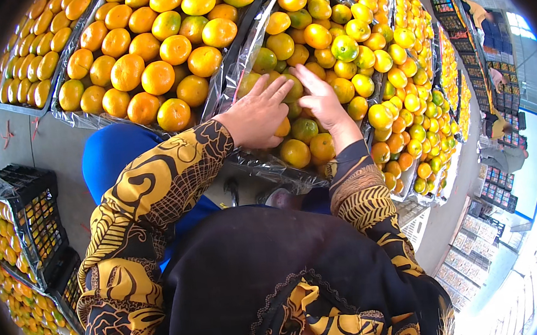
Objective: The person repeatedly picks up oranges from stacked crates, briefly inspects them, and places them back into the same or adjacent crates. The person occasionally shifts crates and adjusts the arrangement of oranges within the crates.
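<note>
Both my hands rest on loose tangerines in a crate lined with clear plastic film (257, 39). My left hand (259, 113) lies palm down over the crate's left part, fingers spread on greenish-yellow tangerines (292, 88). Close beside it on the right, my right hand (322, 100) reaches in with its fingers stretched forward among the fruit; whether it grips one is hidden. Green-tinged and orange tangerines (295, 153) lie just below my hands. To the left stands another lined crate with larger orange tangerines (157, 77) set in rows.
More tangerine crates stand at the upper left (32, 99) and right (404, 131). Stacked black plastic crates of fruit (38, 221) are on the floor at the lower left. Several people are at the far right, near stacked crates (497, 185).
</note>
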The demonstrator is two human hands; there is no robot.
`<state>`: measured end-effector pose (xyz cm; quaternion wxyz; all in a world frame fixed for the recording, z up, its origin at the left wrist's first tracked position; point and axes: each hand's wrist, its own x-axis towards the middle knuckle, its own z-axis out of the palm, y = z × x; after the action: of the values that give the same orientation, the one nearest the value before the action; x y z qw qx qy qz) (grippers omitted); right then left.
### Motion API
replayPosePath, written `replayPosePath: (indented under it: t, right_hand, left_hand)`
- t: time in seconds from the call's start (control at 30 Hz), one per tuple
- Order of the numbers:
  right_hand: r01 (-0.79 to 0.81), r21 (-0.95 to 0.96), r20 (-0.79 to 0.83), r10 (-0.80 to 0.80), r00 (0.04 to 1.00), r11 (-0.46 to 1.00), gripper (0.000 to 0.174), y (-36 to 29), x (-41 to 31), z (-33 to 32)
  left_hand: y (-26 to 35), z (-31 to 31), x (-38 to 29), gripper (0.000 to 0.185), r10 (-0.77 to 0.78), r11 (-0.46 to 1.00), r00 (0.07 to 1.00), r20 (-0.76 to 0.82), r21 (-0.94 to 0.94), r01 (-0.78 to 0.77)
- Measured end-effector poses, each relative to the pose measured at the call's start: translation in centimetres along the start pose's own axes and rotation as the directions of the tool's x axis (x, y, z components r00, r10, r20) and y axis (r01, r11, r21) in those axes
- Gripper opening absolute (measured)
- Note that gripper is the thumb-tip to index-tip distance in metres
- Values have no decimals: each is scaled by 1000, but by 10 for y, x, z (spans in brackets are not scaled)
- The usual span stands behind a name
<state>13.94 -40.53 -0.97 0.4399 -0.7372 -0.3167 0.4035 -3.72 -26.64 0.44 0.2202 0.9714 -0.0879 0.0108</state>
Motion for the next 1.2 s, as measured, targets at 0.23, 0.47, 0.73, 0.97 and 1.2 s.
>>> replayPosePath:
  t: [0.23, 0.47, 0.73, 0.97, 1.2]
  right_hand:
    - [119, -879, -208, -596, 775, 462, 55, -21, 74, -48]
    - [-182, -875, -268, -138, 953, 448, 48, -58, 102, -53]
    - [-302, -458, -166, 253, 953, 836, 47, 12, 58, -24]
    - [-320, -401, -201, 258, 945, 858, 67, 11, 51, -29]
    - [-394, -423, -159, 361, 919, 816, 72, 1, 33, -11]
  left_hand:
    - [3, 9, 4, 47, -25, 1000, 1000, 9, -2, 25]
    - [-3, 7, 5, 41, -22, 998, 1000, 15, -60, 23]
    - [3, 2, 4, 53, -53, 998, 996, 73, 21, 52]
    - [3, -2, 7, 52, -54, 998, 992, 115, 18, 52]
    - [5, 3, 2, 48, -22, 998, 998, 52, 62, 19]
